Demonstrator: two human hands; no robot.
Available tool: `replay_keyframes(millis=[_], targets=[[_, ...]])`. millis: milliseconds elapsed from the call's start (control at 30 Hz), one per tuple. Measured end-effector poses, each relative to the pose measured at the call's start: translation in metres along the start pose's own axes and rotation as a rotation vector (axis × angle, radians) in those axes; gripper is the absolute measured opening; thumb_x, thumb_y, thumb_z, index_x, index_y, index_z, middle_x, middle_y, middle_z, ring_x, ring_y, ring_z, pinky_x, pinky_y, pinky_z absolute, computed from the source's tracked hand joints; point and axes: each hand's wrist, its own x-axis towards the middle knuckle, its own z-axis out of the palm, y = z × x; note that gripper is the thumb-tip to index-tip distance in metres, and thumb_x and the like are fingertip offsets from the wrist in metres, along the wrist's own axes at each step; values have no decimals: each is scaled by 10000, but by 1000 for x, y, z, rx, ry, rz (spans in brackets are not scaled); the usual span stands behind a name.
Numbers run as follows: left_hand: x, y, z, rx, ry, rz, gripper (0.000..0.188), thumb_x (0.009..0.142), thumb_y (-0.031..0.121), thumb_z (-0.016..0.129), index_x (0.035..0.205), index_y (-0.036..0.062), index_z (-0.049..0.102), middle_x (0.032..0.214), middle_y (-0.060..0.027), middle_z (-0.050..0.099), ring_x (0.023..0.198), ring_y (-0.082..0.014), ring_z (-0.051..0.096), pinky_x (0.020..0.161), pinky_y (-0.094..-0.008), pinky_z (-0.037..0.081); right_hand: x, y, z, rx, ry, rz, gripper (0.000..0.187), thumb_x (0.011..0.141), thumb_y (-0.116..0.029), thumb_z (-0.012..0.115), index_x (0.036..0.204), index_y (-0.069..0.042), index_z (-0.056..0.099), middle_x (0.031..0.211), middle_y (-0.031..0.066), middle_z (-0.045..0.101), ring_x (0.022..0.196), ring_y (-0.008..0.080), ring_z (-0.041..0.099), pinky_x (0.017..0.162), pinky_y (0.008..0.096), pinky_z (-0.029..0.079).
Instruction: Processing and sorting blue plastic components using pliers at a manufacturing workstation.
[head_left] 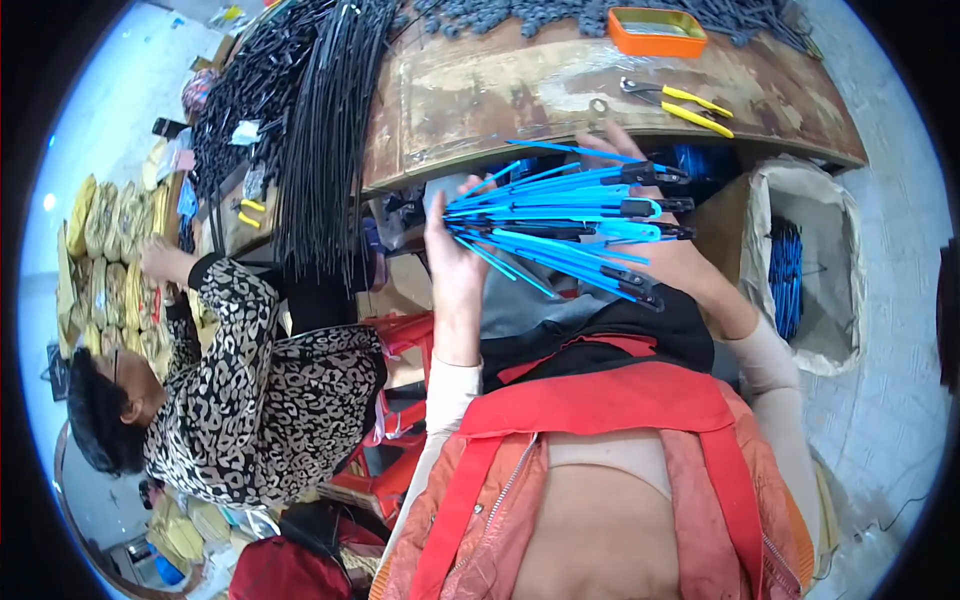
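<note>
A fanned bundle of long thin blue strips with black end pieces (560, 215) lies crosswise above my lap. My left hand (458, 250) is closed around its gathered left end. Behind the wider right end is my right hand (672, 255). Its visible fingers stretch out past the far side of the strips, and the palm is partly covered. Whether that palm bears the strips' weight I cannot tell. One loose blue strip sticks out near the table edge.
Yellow-handled pliers (680, 105) and an orange tray (656, 32) lie on the worn wooden table (480, 90). Long black strips (335, 150) hang over its left edge. A lined bin (850, 250) at right holds blue strips. On the left another person (250, 400) works.
</note>
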Motion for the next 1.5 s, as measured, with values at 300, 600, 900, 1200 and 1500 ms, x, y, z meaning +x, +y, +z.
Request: replay_keyframes(millis=[300, 600, 900, 1200, 1500], targets=[[-18, -63, -37, -98, -332, -387, 603, 952, 534, 495, 1237, 4, 543, 1093, -163, 660, 922, -276, 649, 812, -425, 516, 33, -32, 10, 662, 392, 237, 461, 737, -261, 819, 1045, -44, 553, 1024, 90, 581, 971, 182, 552, 873, 326, 428], [-117, -3, -52, 790, -282, -140, 468, 946, 221, 597, 1335, -14, 484, 1259, -108, 581, 1149, -180, 549, 994, -304, 418, -8, -71, 42, 1066, 99, 870, 333, 752, -42, 794, 1013, 0, 591, 1011, 59, 604, 921, 132, 580, 838, 286, 459], [-83, 28, -2, 1054, -869, -190, 289, 737, 0, 768, 989, 19, 627, 899, -30, 642, 850, -126, 610, 768, -271, 484, -2, -54, 32, 1000, -120, 536, 372, 815, -110, 708, 1139, 32, 593, 1065, 130, 639, 966, 206, 619, 870, 347, 473], [-93, 3, 0, 950, -867, -45, 174, 767, 7, 757, 916, -24, 672, 878, -52, 637, 806, -112, 603, 722, -252, 473, -19, -43, 31, 824, -91, 477, 230, 803, -22, 712, 1015, 21, 634, 1015, 157, 661, 958, 248, 622, 869, 371, 475], [-99, -14, 4, 1000, -656, -88, 168, 700, -23, 779, 833, -12, 678, 868, -50, 635, 778, -125, 618, 707, -249, 491, -35, -35, 40, 886, -15, 491, 169, 835, 5, 686, 989, 20, 620, 975, 137, 651, 946, 231, 616, 865, 356, 471]])
